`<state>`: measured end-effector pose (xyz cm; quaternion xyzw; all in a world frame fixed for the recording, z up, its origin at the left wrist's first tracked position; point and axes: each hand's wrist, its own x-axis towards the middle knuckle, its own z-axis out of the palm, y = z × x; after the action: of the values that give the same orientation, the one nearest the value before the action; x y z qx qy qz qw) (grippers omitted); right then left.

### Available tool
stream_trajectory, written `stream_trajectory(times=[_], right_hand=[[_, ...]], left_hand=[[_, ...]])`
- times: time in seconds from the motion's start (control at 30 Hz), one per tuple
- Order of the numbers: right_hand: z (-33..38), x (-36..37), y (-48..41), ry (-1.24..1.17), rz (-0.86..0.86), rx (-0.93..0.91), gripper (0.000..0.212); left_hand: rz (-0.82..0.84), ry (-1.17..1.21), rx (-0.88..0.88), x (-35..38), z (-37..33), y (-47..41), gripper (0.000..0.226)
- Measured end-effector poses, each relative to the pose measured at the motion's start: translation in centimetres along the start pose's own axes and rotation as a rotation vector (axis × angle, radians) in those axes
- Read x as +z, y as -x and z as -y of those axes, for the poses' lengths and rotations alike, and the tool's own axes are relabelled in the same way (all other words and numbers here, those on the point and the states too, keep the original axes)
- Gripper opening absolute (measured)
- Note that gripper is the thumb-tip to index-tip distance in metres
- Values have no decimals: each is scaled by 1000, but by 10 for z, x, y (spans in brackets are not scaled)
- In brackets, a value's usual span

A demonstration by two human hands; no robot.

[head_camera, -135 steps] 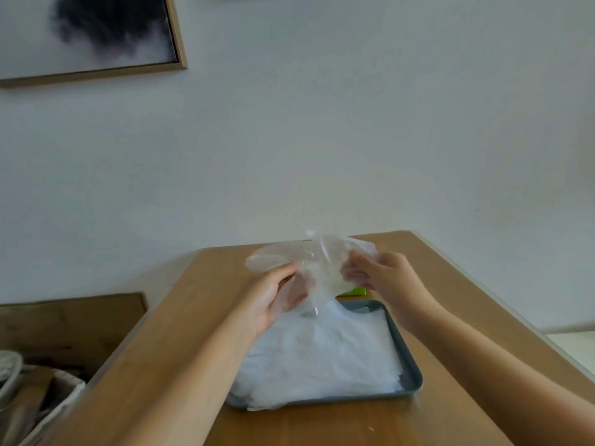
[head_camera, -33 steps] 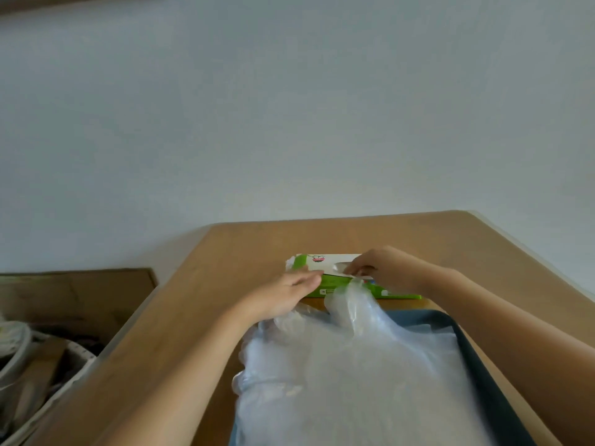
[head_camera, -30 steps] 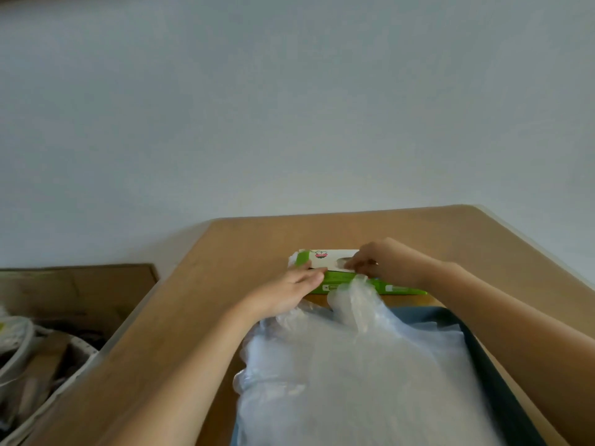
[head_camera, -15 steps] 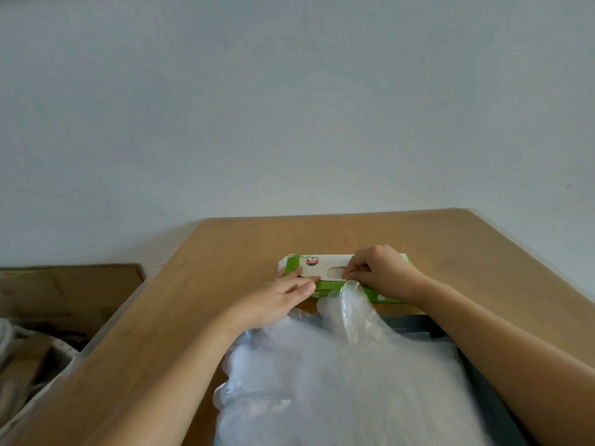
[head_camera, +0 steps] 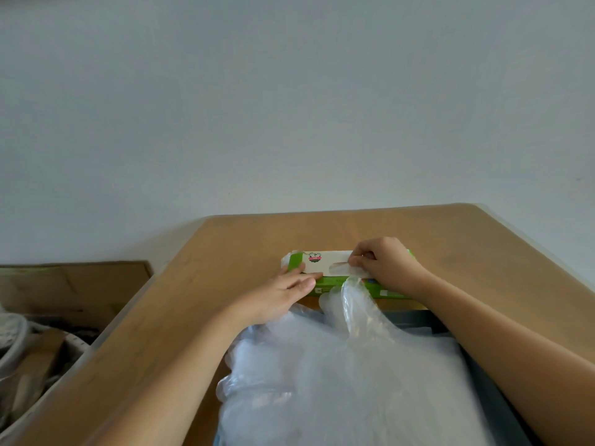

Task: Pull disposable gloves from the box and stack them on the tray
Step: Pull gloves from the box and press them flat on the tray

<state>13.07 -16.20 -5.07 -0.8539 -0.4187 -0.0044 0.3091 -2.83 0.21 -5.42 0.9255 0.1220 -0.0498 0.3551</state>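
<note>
Two bare hands reach across a wooden table [head_camera: 225, 252] in the head view, the one view given. A flat green and white cardboard box [head_camera: 317, 263] lies on the table near its far edge. A long slot is cut in its pale top.

The left hand [head_camera: 280, 292] lies with straight fingers on the box's near left edge, pressing it and gripping nothing. The right hand [head_camera: 386, 265] is curled at the right end of the slot. Its thumb and forefinger pinch a translucent plastic glove [head_camera: 341, 269] that shows as whitish film in the opening. How far that glove is out of the box is hard to tell, and the right hand hides the box's right end.

Nearer the camera sits a dark grey tray [head_camera: 415, 318], just beside the box. Only its far rim and part of its right side show. A heap of clear plastic gloves [head_camera: 338, 381] covers the rest, spills past the tray's left side, and is cut off by the bottom edge. One crumpled fold of the heap stands up in front of the box's green front.

At lower left, beyond the table, brown boards [head_camera: 74, 284] and pale clutter are too blurred to make out.
</note>
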Motion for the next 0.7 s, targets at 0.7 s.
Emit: stream_trajectory(times=[0.7], right_hand=[[13, -11, 4, -4, 44, -58, 29]], left_hand=[[-13, 32, 53, 3, 3, -2, 45]])
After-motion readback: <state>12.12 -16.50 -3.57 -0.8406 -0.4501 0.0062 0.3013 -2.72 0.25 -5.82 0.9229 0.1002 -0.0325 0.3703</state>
